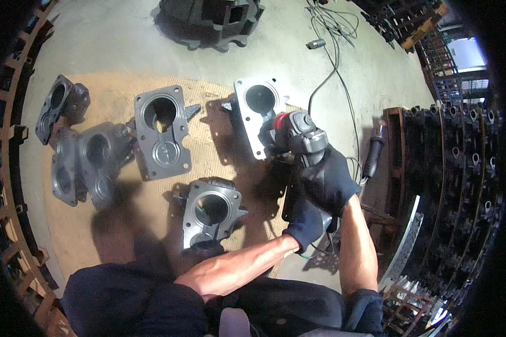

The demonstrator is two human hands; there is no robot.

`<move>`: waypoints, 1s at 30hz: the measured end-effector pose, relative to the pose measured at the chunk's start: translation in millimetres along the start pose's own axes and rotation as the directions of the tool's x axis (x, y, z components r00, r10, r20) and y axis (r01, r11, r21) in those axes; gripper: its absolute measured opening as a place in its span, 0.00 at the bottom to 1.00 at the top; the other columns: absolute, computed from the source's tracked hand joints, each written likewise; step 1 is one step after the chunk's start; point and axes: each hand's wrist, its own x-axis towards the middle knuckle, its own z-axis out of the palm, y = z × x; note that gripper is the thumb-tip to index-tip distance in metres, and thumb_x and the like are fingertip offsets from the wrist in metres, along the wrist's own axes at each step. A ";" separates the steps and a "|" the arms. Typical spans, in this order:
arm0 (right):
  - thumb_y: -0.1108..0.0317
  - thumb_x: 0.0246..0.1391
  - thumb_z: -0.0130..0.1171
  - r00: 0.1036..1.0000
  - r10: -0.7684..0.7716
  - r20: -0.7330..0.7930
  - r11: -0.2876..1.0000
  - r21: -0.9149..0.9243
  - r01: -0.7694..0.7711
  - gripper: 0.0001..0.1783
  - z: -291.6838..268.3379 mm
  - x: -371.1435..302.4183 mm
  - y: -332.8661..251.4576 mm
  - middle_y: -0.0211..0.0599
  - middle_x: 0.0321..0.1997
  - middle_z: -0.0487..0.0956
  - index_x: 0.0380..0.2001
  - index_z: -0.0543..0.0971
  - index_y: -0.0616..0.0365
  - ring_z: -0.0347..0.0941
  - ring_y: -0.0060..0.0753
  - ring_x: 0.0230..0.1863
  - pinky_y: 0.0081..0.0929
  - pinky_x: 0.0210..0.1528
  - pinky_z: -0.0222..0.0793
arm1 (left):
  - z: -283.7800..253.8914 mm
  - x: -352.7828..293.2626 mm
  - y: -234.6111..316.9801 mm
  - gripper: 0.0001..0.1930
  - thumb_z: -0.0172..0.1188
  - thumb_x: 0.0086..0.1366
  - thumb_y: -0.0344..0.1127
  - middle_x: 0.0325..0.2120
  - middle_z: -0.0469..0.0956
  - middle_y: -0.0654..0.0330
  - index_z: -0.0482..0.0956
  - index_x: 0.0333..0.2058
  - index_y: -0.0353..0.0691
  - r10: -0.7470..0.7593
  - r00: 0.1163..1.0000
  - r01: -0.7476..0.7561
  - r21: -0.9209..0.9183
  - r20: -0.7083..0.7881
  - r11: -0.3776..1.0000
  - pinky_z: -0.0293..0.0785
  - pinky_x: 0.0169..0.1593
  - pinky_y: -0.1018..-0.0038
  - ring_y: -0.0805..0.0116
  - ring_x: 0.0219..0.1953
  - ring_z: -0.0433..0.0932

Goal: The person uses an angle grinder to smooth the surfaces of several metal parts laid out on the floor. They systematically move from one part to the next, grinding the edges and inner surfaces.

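An angle grinder (306,137) with a grey head and a red edge by its disc lies against the right side of a bright-faced metal casting (243,115). My right hand (331,180), in a dark glove, is closed round the grinder just behind its head. Lower down, my left hand (309,223), gloved too, is closed on the grinder's body, which the gloves mostly hide. To the left of this casting stands a similar grey casting (177,143) with a large round bore. Another casting (230,196) sits nearer to me. Whether the disc is spinning I cannot tell.
More castings (98,160) stand at the left on the brown cardboard (208,163). A large dark casting (208,22) rests on the floor ahead. Cables (336,56) trail at the far right, beside a second black hand tool (373,154). Racks of dark parts (450,168) line the right.
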 end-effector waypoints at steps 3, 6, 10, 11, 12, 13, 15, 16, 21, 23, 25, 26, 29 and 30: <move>0.54 0.42 0.70 0.995 -0.100 -0.026 0.994 -0.035 0.099 0.30 -7.9 28.7 -11.9 0.57 0.42 0.85 0.46 0.80 0.65 0.82 0.57 0.48 0.39 0.52 0.77 | -3.7 31.0 -10.2 0.24 0.60 0.67 0.39 0.57 0.75 0.45 0.73 0.60 0.37 0.075 0.976 -0.099 -0.111 -0.204 0.989 0.66 0.64 0.62 0.56 0.60 0.73; 0.65 0.45 0.61 0.976 -0.214 -0.033 0.958 -0.200 0.203 0.13 -15.9 57.8 -14.2 0.51 0.33 0.83 0.36 0.82 0.58 0.80 0.60 0.36 0.43 0.42 0.76 | -22.2 55.6 -1.2 0.20 0.63 0.64 0.39 0.50 0.80 0.46 0.78 0.52 0.37 0.038 0.969 -0.106 -0.268 -0.245 0.958 0.72 0.57 0.62 0.54 0.54 0.78; 0.67 0.46 0.61 0.990 -0.135 -0.032 0.987 -0.096 0.131 0.15 -13.9 40.8 -19.6 0.52 0.34 0.83 0.39 0.81 0.60 0.81 0.59 0.38 0.43 0.43 0.76 | -5.5 51.1 -17.2 0.21 0.57 0.69 0.35 0.57 0.73 0.50 0.71 0.59 0.36 0.070 0.981 -0.137 -0.381 -0.183 0.914 0.64 0.65 0.64 0.58 0.61 0.70; 0.67 0.47 0.61 0.987 -0.150 -0.061 0.988 -0.048 0.148 0.16 -7.9 29.2 -15.7 0.53 0.34 0.83 0.41 0.81 0.60 0.81 0.59 0.38 0.43 0.43 0.76 | 5.5 40.9 -25.3 0.23 0.53 0.71 0.33 0.62 0.69 0.51 0.67 0.63 0.36 0.058 0.989 -0.114 -0.462 -0.133 0.879 0.59 0.69 0.65 0.60 0.65 0.66; 0.57 0.46 0.67 0.991 -0.130 -0.011 0.991 -0.019 0.130 0.26 -4.4 17.8 -17.1 0.59 0.44 0.84 0.46 0.82 0.62 0.81 0.60 0.51 0.44 0.53 0.77 | 15.8 28.9 -35.3 0.24 0.49 0.74 0.31 0.67 0.65 0.53 0.63 0.67 0.36 0.040 0.995 -0.085 -0.535 -0.095 0.840 0.55 0.73 0.66 0.62 0.69 0.62; 0.56 0.46 0.68 0.998 -0.059 0.034 0.996 0.069 0.056 0.26 -0.9 -1.6 -33.7 0.58 0.45 0.84 0.47 0.82 0.60 0.81 0.60 0.51 0.44 0.54 0.76 | 30.0 15.3 -47.8 0.24 0.51 0.74 0.32 0.64 0.67 0.52 0.64 0.66 0.36 0.012 0.994 -0.076 -0.584 -0.112 0.808 0.57 0.71 0.66 0.61 0.67 0.63; 0.55 0.44 0.69 0.990 -0.098 0.098 0.994 0.058 0.093 0.30 5.0 -29.5 -40.8 0.59 0.43 0.84 0.49 0.79 0.62 0.81 0.61 0.49 0.45 0.53 0.77 | 76.8 -14.7 -73.5 0.24 0.54 0.72 0.34 0.60 0.70 0.49 0.66 0.65 0.36 -0.091 0.976 -0.105 -0.788 -0.199 0.607 0.62 0.68 0.65 0.59 0.65 0.66; 0.54 0.43 0.70 0.992 -0.038 0.117 0.999 0.001 0.038 0.32 11.8 -42.3 -39.9 0.60 0.42 0.84 0.49 0.78 0.62 0.81 0.62 0.48 0.45 0.52 0.77 | 94.1 -32.1 -86.7 0.24 0.56 0.72 0.35 0.58 0.72 0.48 0.66 0.64 0.36 -0.117 0.967 -0.113 -0.792 -0.227 0.600 0.64 0.66 0.64 0.58 0.64 0.68; 0.53 0.38 0.74 0.988 0.058 0.141 0.998 -0.031 -0.054 0.39 19.6 -63.8 -17.3 0.62 0.42 0.83 0.51 0.74 0.66 0.81 0.63 0.47 0.46 0.52 0.78 | 32.5 -71.7 -33.6 0.21 0.57 0.70 0.33 0.58 0.73 0.50 0.71 0.59 0.35 -0.193 0.981 0.189 -0.267 0.008 0.945 0.61 0.68 0.63 0.60 0.63 0.69; 0.53 0.39 0.74 0.989 0.050 0.141 0.997 -0.057 -0.042 0.40 13.7 -54.6 -31.5 0.63 0.43 0.83 0.51 0.73 0.68 0.81 0.63 0.48 0.45 0.53 0.77 | 25.5 -69.4 -31.5 0.21 0.55 0.70 0.34 0.57 0.73 0.49 0.71 0.59 0.35 -0.106 0.991 0.100 -0.081 -0.083 0.992 0.61 0.68 0.62 0.57 0.62 0.69; 0.63 0.41 0.67 0.994 0.031 0.102 0.999 -0.026 -0.028 0.30 7.0 -37.9 -41.1 0.59 0.45 0.84 0.51 0.79 0.61 0.80 0.62 0.52 0.43 0.54 0.76 | 13.4 -46.4 -27.4 0.22 0.52 0.72 0.36 0.58 0.72 0.48 0.70 0.61 0.35 -0.103 0.994 0.096 0.143 0.046 0.985 0.60 0.68 0.62 0.56 0.62 0.68; 0.62 0.43 0.67 0.996 0.046 0.070 0.998 -0.039 -0.043 0.29 5.2 -28.3 -46.0 0.60 0.45 0.84 0.50 0.79 0.62 0.80 0.62 0.52 0.43 0.54 0.76 | 6.5 -34.3 -25.8 0.22 0.50 0.73 0.37 0.58 0.72 0.48 0.69 0.62 0.35 -0.111 0.988 0.080 0.258 0.108 0.963 0.59 0.68 0.62 0.55 0.62 0.68; 0.60 0.46 0.66 0.994 -0.087 0.061 0.996 -0.010 0.088 0.26 10.0 3.9 -78.8 0.62 0.45 0.83 0.47 0.80 0.63 0.79 0.63 0.52 0.43 0.54 0.76 | 13.2 19.7 -122.7 0.22 0.52 0.73 0.35 0.57 0.72 0.49 0.69 0.62 0.33 0.005 0.974 -0.107 -0.443 -0.226 0.890 0.63 0.65 0.67 0.59 0.60 0.68; 0.61 0.45 0.66 0.994 -0.106 0.043 0.993 -0.040 0.107 0.25 9.9 8.1 -68.8 0.63 0.44 0.83 0.46 0.80 0.64 0.79 0.63 0.51 0.43 0.52 0.76 | 7.8 17.5 -105.0 0.22 0.52 0.72 0.36 0.57 0.72 0.49 0.69 0.61 0.34 -0.027 0.987 -0.035 -0.370 -0.161 0.928 0.64 0.65 0.67 0.60 0.60 0.69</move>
